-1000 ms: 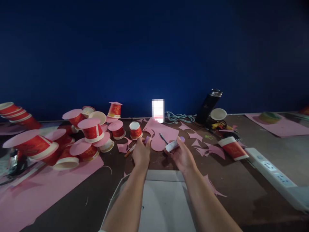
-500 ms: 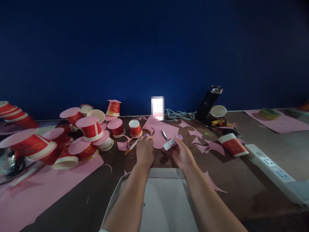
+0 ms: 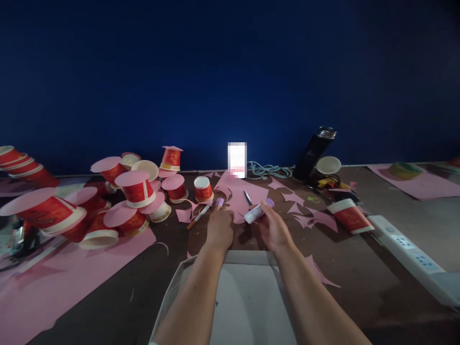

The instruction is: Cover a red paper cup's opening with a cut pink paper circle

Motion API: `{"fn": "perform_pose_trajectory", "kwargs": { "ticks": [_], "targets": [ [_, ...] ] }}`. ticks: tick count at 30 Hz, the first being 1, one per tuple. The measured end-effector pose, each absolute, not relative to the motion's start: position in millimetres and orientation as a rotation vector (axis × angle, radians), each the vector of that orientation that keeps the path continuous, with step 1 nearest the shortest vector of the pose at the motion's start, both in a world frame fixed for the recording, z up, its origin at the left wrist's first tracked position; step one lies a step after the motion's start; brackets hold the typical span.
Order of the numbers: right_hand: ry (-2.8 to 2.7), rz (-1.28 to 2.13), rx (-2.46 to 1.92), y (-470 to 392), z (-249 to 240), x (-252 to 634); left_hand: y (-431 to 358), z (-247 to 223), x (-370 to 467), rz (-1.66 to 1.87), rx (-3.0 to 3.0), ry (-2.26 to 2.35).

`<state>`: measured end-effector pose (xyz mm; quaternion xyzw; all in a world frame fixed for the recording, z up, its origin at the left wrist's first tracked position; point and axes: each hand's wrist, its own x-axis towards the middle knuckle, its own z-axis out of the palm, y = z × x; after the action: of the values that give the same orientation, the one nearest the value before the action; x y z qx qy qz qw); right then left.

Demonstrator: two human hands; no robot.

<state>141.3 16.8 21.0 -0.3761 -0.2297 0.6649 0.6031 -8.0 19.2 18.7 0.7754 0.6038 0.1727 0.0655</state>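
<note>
Matte blue wall; right hand (image 3: pixel 276 227) grips a smooth, cylindrical glue stick (image 3: pixel 254 213).

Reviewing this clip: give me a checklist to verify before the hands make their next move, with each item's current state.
1. White tube held in the right hand: ok.
2. Purple piece firmly gripped by the left hand: cannot tell; it shows at the fingers, but the grip is hidden.
3. Tube's near-left end ready for use: cannot tell, too small to judge.
4. Slim pointed tool free of both hands: ok.
5. Pink scraps cleared away: not ok, they lie scattered.
</note>
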Motion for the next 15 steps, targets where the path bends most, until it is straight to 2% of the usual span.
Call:
{"fn": "perform_pose_trajectory", "kwargs": {
  "ticks": [6, 15],
  "targets": [
    [-0.553, 1.521, -0.952, 15.2, 21.0, 141.0, 16.3, 27.2, -7.0, 0.374, 2.171, 1.779],
    [-0.611, 1.480, -0.874, 16.2, 22.6, 144.5, 16.0, 26.2, -5.7, 0.315, 2.302, 1.724]
  ]
}}
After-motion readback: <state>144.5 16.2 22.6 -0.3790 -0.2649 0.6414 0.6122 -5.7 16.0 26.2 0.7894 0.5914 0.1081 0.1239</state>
